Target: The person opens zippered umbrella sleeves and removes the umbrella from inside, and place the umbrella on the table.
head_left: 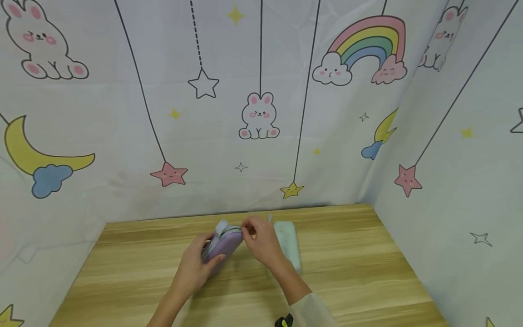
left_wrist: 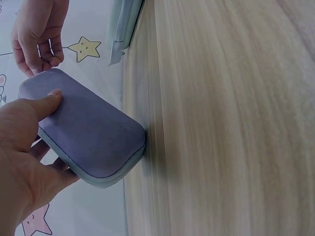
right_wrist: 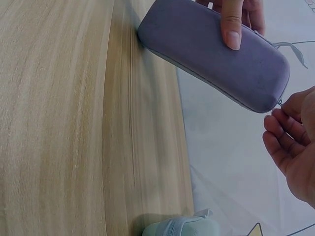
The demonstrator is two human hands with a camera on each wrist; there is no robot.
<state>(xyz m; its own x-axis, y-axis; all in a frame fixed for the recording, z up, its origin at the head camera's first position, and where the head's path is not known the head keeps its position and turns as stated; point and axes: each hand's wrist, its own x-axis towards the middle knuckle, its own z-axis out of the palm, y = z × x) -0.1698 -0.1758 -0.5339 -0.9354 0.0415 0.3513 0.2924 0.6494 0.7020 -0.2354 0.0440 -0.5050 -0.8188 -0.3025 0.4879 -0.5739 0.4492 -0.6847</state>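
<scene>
A purple zippered case (head_left: 226, 246) is tilted up over the table, one end low at the wooden surface. My left hand (head_left: 194, 263) grips it around the sides, with the thumb lying on the purple face in the left wrist view. At the case's raised end, my right hand (head_left: 263, 240) pinches the small zipper pull (right_wrist: 280, 102) between thumb and finger. A pale strap (right_wrist: 298, 53) sticks out from the case's side. In the head view the zipper seam near the top looks slightly parted; the inside is hidden.
A mint green case (head_left: 288, 245) lies on the wooden table (head_left: 347, 263), just right of the right hand. Behind the table hangs a white cloth wall (head_left: 220, 136) printed with rabbits and stars. A small black and yellow thing (head_left: 283, 320) shows beside the right sleeve.
</scene>
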